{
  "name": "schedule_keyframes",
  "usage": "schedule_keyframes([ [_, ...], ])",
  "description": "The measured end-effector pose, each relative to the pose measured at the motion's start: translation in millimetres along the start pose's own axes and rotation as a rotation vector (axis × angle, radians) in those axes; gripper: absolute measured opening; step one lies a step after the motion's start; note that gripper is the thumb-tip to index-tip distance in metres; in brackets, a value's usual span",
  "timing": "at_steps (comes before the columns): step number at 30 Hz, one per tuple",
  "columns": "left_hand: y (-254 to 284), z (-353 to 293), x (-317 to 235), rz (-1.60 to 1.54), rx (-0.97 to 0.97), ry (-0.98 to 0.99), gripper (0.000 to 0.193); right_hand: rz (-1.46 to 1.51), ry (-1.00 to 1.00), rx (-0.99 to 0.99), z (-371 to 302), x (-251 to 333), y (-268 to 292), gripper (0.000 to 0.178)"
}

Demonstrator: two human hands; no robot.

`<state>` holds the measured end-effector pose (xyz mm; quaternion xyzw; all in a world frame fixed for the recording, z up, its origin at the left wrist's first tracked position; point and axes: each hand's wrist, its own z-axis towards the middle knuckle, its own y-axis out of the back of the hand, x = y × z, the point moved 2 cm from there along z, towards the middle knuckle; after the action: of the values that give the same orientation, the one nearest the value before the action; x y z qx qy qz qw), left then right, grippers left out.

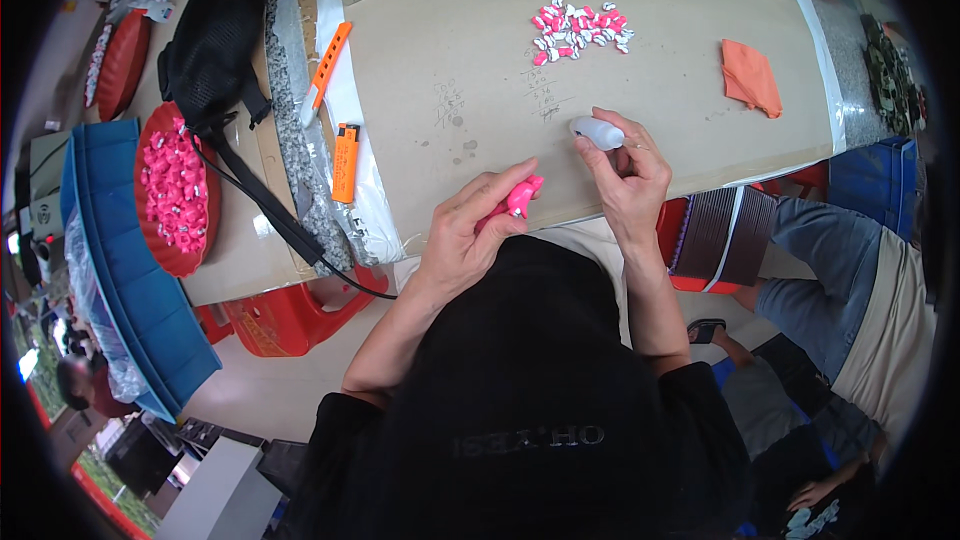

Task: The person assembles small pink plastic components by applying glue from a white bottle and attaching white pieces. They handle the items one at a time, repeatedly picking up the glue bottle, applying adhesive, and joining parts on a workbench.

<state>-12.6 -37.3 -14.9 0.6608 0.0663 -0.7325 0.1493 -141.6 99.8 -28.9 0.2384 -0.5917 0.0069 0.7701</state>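
Note:
My left hand (462,230) is closed round small bright pink pieces (520,198), one of which sticks out between thumb and fingertips. A small white squeeze bottle (597,132) lies in my right hand (634,178), gripped by the thumb and fingers with its end pointing to the left. Both hands are over the near part of the table (420,60), apart from each other. Farther off, beyond the bottle, lies a loose pile of small pink and white pieces (580,32).
An orange cloth (752,78) lies at the right. To the left are an orange utility knife (328,70), an orange lighter (345,162), a black bag (215,40) with a strap, and a red dish (182,262) of pink pieces. Another person (825,250) is at the right.

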Motion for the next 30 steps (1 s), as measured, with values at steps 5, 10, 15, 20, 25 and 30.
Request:
schedule_keyframes([
  [5, -1, 2, -4, 0.045, 0.063, -0.071, 0.04, -0.008, -0.005, 0.0, 0, 0, 1, 0.028],
  [10, -2, 3, -7, 0.029, 0.088, -0.083, 0.037, -0.003, 0.007, 0.004, 1, -4, 2, 0.028],
  [15, 3, 1, -6, 0.053, 0.077, -0.041, 0.035, 0.067, 0.043, -0.02, 1, -6, -1, 0.028],
  [20, 58, -1, -31, 0.4, -0.199, 0.053, 0.033, 0.014, 0.011, -0.014, -1, -7, 1, 0.027],
  [25, 177, -17, -43, 0.789, -0.7, 0.084, 0.03, 0.091, 0.025, -0.014, 0, -4, -3, 0.027],
  [30, 264, -42, -52, 1.22, -0.924, 0.165, 0.03, 0.018, 0.0, 0.02, -1, -3, -1, 0.027],
])
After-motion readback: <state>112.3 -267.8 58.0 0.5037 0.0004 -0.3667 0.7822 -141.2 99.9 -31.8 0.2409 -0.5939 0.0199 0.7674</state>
